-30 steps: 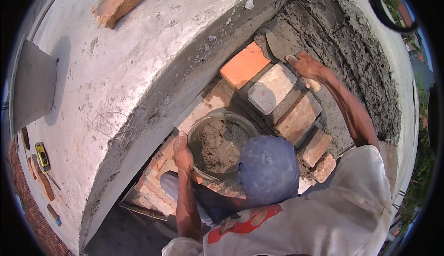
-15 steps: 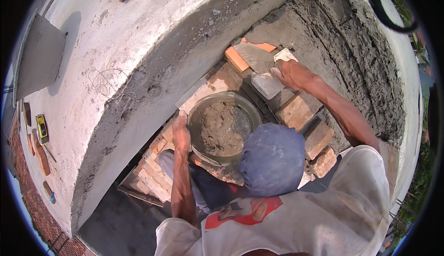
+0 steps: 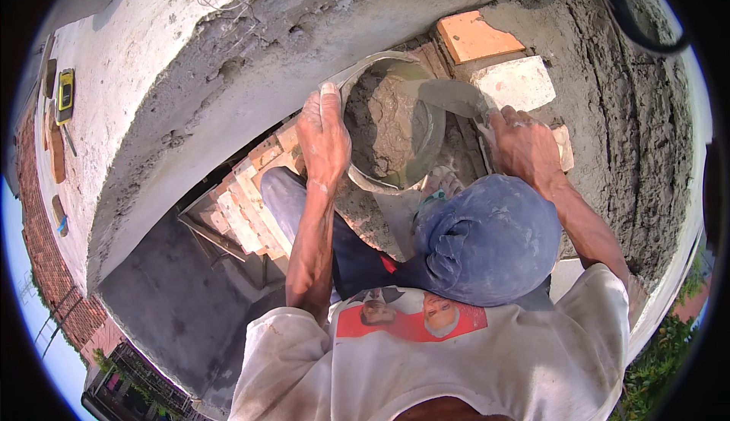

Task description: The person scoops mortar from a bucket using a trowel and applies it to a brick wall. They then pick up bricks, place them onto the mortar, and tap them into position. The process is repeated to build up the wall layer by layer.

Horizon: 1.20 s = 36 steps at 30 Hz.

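Observation:
My left hand (image 3: 325, 136) grips the left rim of a round bucket (image 3: 378, 186), its thumb over the edge. Wet grey mortar (image 3: 382, 128) fills much of the bucket. My right hand (image 3: 525, 144) is closed around a trowel, whose grey blade (image 3: 452, 96) reaches over the bucket's right rim. The trowel's handle is mostly hidden by my fingers. Just beyond that hand lies a whitish brick (image 3: 517, 83), with an orange brick (image 3: 477, 37) farther off beside it. Part of another brick (image 3: 563, 147) shows to the right of my right hand.
A rough concrete wall (image 3: 228, 87) runs along the left. Fresh mortar (image 3: 620, 117) covers the surface at right. Stacked bricks (image 3: 247, 193) lie lower left, beside a drop. My blue-trousered knee (image 3: 494, 238) hides things below the bucket. A yellow-black device (image 3: 65, 96) rests on the ledge.
My right hand has brought the trowel from over the orange brick back to the bucket's rim. More of the orange and whitish bricks shows. My left hand stays on the bucket; the view has shifted.

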### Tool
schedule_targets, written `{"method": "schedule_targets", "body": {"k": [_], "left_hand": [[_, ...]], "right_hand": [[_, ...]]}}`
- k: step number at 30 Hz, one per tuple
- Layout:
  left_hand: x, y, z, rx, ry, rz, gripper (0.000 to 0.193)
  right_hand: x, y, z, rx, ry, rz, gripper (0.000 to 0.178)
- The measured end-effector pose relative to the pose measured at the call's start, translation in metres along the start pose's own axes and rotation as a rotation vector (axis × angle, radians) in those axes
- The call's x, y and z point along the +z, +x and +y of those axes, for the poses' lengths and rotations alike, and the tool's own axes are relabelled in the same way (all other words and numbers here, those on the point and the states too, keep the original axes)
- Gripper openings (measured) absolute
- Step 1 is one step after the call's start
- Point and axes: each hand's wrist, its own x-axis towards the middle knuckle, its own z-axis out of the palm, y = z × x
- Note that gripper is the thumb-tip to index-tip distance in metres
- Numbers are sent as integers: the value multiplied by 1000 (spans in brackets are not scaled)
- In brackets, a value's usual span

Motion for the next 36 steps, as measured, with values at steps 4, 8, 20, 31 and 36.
{"method": "schedule_targets", "body": {"k": [4,8,20,31,36], "left_hand": [[0,7,2,16,31,79,43],[-12,14,-28,44,-172,112,38],[20,4,-8,123,-117,29,39],[14,12,-16,80,-112,52,36],[19,11,-7,108,-142,130,38]], "right_hand": [[35,22,-12,-1,137,-110,25],[54,22,-30,-62,333,-283,36],[95,26,-27,-319,721,-211,46],[65,21,-20,-275,479,-277,32],[84,37,-36,-300,696,-355,51]]}}
